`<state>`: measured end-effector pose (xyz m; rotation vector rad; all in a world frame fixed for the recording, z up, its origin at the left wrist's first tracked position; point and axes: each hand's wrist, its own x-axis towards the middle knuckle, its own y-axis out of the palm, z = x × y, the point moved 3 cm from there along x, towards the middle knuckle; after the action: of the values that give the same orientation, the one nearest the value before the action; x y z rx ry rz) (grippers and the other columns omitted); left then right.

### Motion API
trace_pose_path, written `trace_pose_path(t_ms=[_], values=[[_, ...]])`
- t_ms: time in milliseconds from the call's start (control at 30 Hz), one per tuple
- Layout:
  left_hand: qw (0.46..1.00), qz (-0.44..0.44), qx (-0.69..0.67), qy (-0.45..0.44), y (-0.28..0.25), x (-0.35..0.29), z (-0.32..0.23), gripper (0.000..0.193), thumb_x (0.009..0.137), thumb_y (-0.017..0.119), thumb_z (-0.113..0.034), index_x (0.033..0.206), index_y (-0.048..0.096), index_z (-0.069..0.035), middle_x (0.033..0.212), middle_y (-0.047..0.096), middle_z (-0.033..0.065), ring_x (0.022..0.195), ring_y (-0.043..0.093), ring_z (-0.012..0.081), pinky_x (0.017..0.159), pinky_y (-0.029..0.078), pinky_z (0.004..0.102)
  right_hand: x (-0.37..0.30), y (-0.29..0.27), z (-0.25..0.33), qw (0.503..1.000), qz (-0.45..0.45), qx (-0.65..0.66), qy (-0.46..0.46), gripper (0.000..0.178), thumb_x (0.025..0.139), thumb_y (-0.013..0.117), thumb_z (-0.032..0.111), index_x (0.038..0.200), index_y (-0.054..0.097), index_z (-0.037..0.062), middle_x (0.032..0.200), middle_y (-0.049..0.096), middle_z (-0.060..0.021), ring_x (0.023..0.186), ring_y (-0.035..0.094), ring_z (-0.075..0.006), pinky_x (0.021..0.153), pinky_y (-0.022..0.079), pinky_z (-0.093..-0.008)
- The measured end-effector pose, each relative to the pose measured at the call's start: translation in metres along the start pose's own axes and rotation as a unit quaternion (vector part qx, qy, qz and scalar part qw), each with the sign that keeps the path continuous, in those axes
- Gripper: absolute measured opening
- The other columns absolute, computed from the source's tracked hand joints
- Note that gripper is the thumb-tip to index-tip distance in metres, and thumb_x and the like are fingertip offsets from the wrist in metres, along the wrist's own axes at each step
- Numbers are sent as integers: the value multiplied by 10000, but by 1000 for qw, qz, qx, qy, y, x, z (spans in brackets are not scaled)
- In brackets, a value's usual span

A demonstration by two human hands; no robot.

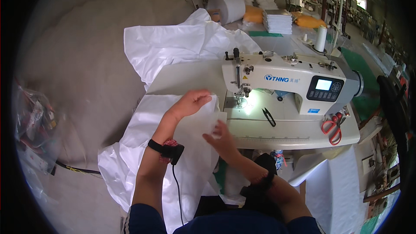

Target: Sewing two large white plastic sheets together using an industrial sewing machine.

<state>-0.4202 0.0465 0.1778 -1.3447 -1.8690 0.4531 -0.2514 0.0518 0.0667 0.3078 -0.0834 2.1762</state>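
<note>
A large white fabric sheet (149, 121) drapes over the left end of the sewing table and down across my lap. My left hand (193, 103) is closed at its upper right corner, the fingers pinched along the edge. Just below and to the right, my right hand (222, 141) has thumb and fingers apart, a little blurred, beside a small whitish flap (220, 120) at the sheet's edge. Whether its fingertips touch the flap is hard to see. Right of both hands stands a white sewing machine (277, 76), its needle area lit.
Black thread snips (269, 117) and red-handled scissors (332, 128) lie on the sewing table (195, 76). More white fabric (186, 39) is heaped behind its left end. A thread cone (320, 39) stands behind the machine. A clear plastic bag (37, 121) sits on the floor at left.
</note>
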Motion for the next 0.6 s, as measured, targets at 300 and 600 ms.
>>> trace_pose_path(t_ms=[300, 600], values=[[966, 137, 182, -121, 66, -40, 74, 250, 812, 609, -314, 943, 674, -111, 849, 665, 111, 773, 624, 298, 705, 474, 400, -88, 27, -65, 885, 212, 162, 380, 292, 901, 581, 281, 952, 640, -1, 804, 612, -38, 661, 539, -132, 593, 425, -278], [973, 139, 157, -92, 92, -26, 62, 303, 746, 664, -346, 941, 663, -113, 900, 630, 82, 921, 596, 281, 805, 471, 391, -123, -14, -62, 825, 210, 272, 449, 332, 920, 579, 238, 1125, 568, -24, 1001, 641, -116, 859, 653, -220, 757, 539, -387]])
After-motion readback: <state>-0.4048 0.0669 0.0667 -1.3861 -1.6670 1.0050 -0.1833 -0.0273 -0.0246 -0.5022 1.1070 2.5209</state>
